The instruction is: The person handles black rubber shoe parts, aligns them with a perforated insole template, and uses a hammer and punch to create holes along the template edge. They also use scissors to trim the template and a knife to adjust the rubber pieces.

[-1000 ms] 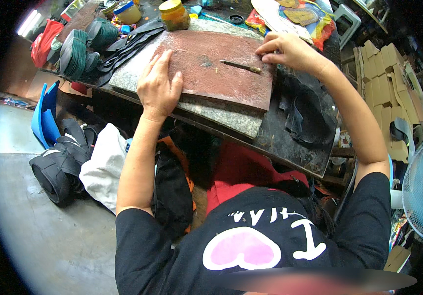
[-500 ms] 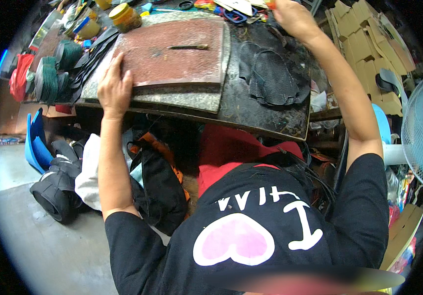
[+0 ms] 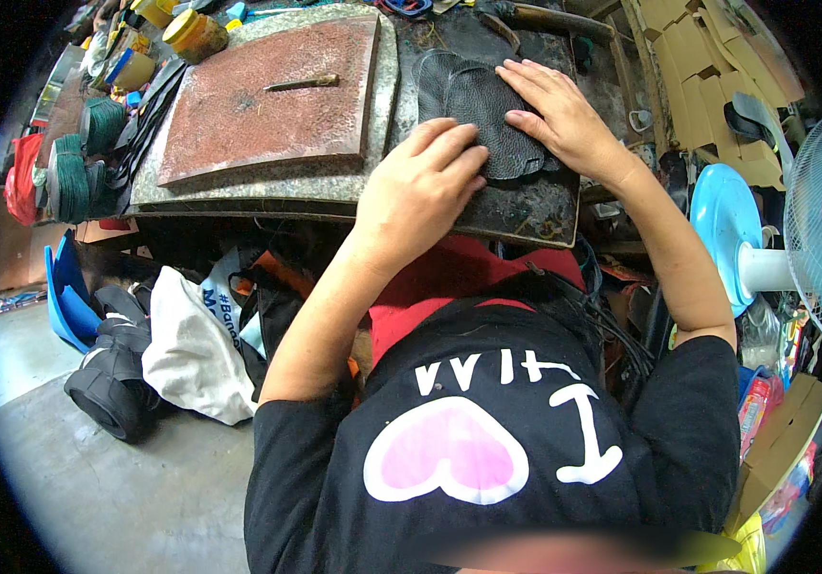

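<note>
A small stack of black textured pieces, leather by their look (image 3: 482, 110), lies on the dark tabletop before me. My right hand (image 3: 569, 120) rests on its right side, fingers stretched out and palm down. At the stack's left edge, my left hand (image 3: 420, 182) has its fingers bent and close together on the black leather pieces, its thumb hidden. To the left, a worn reddish-brown board (image 3: 263, 115) sits on a speckled stone slab (image 3: 267, 196). A thin dark tool, perhaps a knife (image 3: 303, 83), lies across the board.
Jars with yellow lids (image 3: 196, 36) and green thread spools (image 3: 68, 177) stand at the far left. A curved dark-handled tool (image 3: 554, 19) lies at the table's back right. Right of the table are a blue-and-white fan (image 3: 717, 215) and stacked cardboard (image 3: 693, 86).
My left hand has left the board's edge and moved right to the leather pieces. My right hand has come down from the far back of the table onto them.
</note>
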Available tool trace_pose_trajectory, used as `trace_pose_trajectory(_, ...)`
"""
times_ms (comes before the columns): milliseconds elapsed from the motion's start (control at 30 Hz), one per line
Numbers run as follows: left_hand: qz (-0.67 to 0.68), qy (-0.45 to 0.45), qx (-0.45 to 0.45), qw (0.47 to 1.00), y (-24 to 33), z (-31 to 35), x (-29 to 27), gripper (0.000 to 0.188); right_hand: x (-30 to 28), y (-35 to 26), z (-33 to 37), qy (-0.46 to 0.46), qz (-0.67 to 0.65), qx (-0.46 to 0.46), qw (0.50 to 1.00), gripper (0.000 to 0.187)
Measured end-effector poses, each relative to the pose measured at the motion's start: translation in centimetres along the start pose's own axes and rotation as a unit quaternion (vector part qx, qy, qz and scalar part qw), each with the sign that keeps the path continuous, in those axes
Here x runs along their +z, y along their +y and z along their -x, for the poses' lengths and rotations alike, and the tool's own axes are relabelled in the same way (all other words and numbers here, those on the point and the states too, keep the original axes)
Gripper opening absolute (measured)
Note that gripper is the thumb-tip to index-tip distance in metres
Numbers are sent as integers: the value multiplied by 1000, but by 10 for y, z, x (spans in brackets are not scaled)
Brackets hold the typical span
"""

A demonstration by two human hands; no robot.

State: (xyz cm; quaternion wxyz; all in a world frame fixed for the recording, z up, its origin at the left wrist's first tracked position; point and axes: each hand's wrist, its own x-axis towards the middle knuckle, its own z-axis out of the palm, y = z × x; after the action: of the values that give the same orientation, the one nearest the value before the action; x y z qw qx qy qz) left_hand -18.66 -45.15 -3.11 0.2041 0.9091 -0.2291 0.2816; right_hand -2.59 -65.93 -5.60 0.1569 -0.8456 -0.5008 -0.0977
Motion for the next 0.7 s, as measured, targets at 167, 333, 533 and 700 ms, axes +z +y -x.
trace_pose_trajectory(167, -10, 14, -56, 998, 6, 13, 9, 23, 11, 4, 9, 42, -24, -2, 999, 53)
trace_pose_trajectory(333, 49, 22, -99, 994, 2, 11, 5, 14, -3, -6, 0, 63, -99, 12, 993, 53)
trace_pose_trajectory(533, 18, 39, -152, 987, -5, -3, -1, 27, -22, -19, -10, 95, -117, 18, 988, 37)
trace_pose_trajectory(700, -70, 32, -143, 987, 0, -4, 7, 38, -30, -27, -10, 166, -134, 46, 976, 36)
